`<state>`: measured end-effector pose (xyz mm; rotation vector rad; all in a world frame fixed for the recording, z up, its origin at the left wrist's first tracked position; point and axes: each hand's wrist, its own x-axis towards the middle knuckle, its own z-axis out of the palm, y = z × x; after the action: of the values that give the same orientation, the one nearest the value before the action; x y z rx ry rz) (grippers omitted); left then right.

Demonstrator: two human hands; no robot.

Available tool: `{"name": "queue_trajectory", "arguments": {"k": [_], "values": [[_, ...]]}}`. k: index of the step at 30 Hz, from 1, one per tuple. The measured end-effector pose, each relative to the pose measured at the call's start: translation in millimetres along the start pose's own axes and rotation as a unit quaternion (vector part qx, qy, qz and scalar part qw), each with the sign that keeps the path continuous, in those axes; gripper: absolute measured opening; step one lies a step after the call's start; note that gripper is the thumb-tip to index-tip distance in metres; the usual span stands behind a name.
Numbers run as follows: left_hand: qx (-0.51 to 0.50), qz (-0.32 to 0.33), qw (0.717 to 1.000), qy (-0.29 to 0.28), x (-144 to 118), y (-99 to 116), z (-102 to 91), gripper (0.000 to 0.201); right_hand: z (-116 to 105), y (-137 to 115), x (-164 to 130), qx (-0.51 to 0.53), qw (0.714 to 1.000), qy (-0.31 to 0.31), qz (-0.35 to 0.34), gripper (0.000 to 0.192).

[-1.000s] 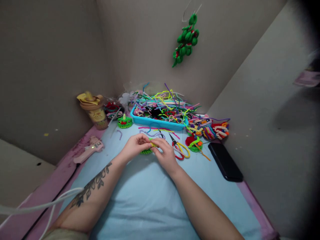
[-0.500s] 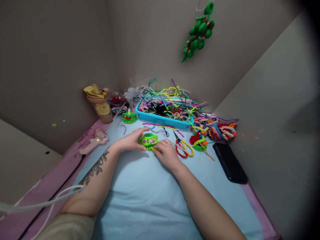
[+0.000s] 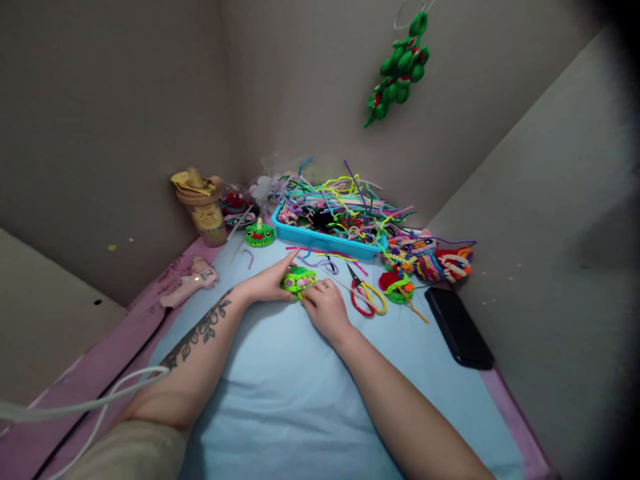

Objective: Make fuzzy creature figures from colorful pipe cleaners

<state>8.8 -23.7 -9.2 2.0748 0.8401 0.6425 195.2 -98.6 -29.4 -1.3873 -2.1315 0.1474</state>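
Fingers of both hands close from either side on a small green pipe-cleaner figure [image 3: 298,281] lying on the pale blue mat [image 3: 300,393], near its far end. At far left, a white cable [image 3: 95,405] loops over the pink table edge [image 3: 75,393], and a pink glue gun [image 3: 189,283] rests there with a small light showing. Behind it, against the wall, stands a tan cup [image 3: 203,208] with yellow material on top; just beside it sits a second green figure [image 3: 259,234] with a pale spike. The left hand [image 3: 267,283], on a tattooed forearm, lies flat on the mat, its forefinger stretched forward past the figure and its thumb pressed against the figure's left side. The right hand [image 3: 324,305] meets it from the other side, fingers curled and pressed together against the figure's right edge; whether they pinch a strand cannot be told. Beyond the hands, a blue tray [image 3: 320,241] overflows with pipe cleaners of many colours, a few loose ones lying in front of it. Just right of the right hand lie scissors [image 3: 364,293] with red and yellow handles, then a red-and-green piece [image 3: 397,285] and a heap of striped pieces [image 3: 435,260]. A black phone [image 3: 457,327] lies face down near the mat's right edge. A green hanging ornament [image 3: 397,70] dangles on the wall above.
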Motion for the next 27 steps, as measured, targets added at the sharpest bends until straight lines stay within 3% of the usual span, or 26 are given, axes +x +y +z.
{"name": "queue_trajectory", "arguments": {"k": [11,18,21,24,27], "values": [[-0.037,-0.004,0.998,0.04,2.1,-0.8,3.3,0.103,1.7,-5.3,-3.0,-0.009,1.0,0.023,0.005,0.017],[-0.138,-0.078,0.984,0.076,3.6,5.0,7.4,0.105,3.5,1.6,0.9,0.093,0.99,0.073,0.072,0.014],[-0.27,-0.139,0.948,0.093,5.9,8.2,9.4,0.094,4.6,7.3,3.0,0.141,0.979,0.097,0.107,0.012],[-0.428,-0.195,0.872,0.136,11.3,10.2,11.5,0.07,5.2,11.8,5.2,0.178,0.968,0.117,0.136,0.011],[-0.519,-0.247,0.799,0.177,18.2,11.4,14.9,0.051,5.0,13.4,7.6,0.197,0.961,0.127,0.148,0.01]]}}
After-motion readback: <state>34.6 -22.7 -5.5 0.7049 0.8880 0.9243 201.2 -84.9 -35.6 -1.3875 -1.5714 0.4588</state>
